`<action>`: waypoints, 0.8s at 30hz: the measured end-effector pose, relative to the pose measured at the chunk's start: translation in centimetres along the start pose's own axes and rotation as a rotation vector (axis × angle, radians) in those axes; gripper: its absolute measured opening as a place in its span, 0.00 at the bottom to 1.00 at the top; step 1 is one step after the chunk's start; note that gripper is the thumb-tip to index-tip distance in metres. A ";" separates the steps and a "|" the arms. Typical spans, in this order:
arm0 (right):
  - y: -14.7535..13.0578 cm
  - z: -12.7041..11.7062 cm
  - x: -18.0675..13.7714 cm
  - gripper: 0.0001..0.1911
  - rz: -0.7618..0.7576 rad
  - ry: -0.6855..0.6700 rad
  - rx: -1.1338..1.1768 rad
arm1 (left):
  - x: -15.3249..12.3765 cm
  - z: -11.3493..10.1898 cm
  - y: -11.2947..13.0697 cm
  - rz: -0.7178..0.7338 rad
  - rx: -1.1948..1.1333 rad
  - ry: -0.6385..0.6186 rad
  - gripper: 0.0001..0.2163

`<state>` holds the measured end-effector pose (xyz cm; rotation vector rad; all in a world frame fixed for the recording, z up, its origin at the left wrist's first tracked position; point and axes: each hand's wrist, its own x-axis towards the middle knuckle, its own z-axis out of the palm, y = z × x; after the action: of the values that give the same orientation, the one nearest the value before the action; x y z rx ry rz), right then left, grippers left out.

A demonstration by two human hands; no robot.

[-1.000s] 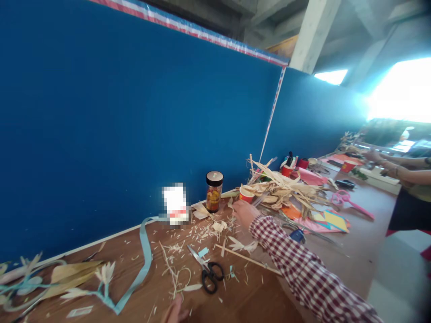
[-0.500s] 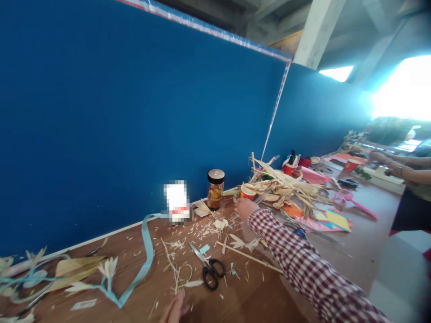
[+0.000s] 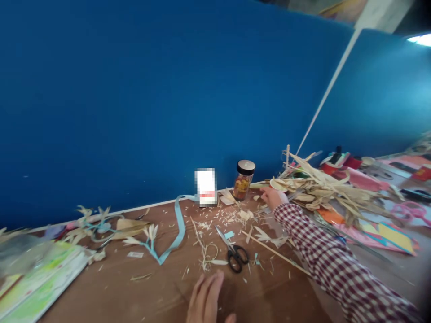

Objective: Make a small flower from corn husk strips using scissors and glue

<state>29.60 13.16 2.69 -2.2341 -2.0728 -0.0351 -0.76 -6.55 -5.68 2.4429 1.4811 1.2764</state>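
Note:
My left hand [image 3: 206, 298] is over the brown table at the bottom, its fingers stretched out, holding nothing. Just beyond it lie black-handled scissors [image 3: 235, 255] with slightly parted blades. My right hand [image 3: 274, 198] reaches to the table's back, beside a paper cup [image 3: 278, 185] and the pile of dried husks [image 3: 323, 188]. Its fingers are bent close together; whatever is between them is too small to make out. To its left stands a jar [image 3: 243, 184] with a black-rimmed lid. Pale husk scraps [image 3: 245, 215] and a thin stick [image 3: 274, 251] lie near the right sleeve.
A blue wall [image 3: 151, 98] rises behind the table. A light-blue ribbon [image 3: 179, 224] joins pale husk flowers [image 3: 150, 235] at the left. A green-and-white printed sheet [image 3: 50, 287] lies at the left front. Coloured papers [image 3: 395, 237] and pink scissors [image 3: 409, 213] are at the right.
The view has swung left and down, bringing the printed sheet into sight. My left hand has come further into view with its fingers spread. My right hand stays by the cup.

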 end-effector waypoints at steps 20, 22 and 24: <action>-0.4 0.3 3.7 0.17 0.063 0.027 -0.167 | 0.8 -0.5 1.8 0.342 -0.329 -0.173 0.19; -0.7 0.2 3.9 0.16 0.036 0.024 -0.166 | 0.7 -0.4 1.9 0.339 -0.313 -0.162 0.19; -1.3 0.0 3.6 0.15 -0.004 0.018 -0.162 | 0.9 -0.5 1.9 0.331 -0.306 -0.141 0.19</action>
<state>28.62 16.78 3.04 -2.3090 -2.1365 -0.2304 0.55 -7.14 -4.06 2.5684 0.8023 1.2335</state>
